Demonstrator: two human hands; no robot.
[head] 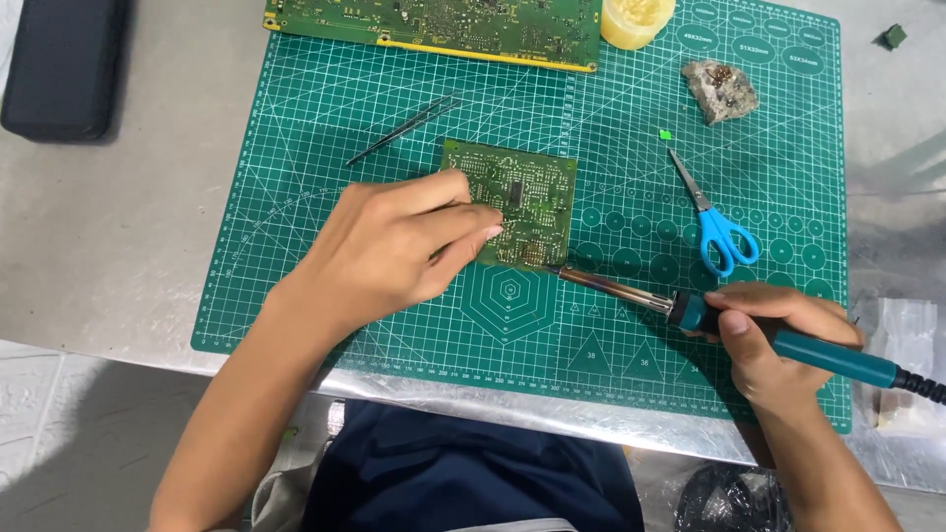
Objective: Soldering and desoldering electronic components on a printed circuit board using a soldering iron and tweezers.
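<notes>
A small green circuit board (527, 192) lies on the green cutting mat (296, 148). My left hand (394, 246) rests on the board's left part, fingers curled and pressing it flat. My right hand (774, 340) grips the teal handle of a soldering iron (690, 310). The iron's metal tip touches the board's lower right edge.
Black tweezers (406, 128) lie above my left hand. Blue-handled scissors (714, 222) lie right of the board. A larger circuit board (434, 20), a yellow jar (636, 20) and a grey lump (721, 91) sit at the mat's far edge. A black case (59, 64) is at far left.
</notes>
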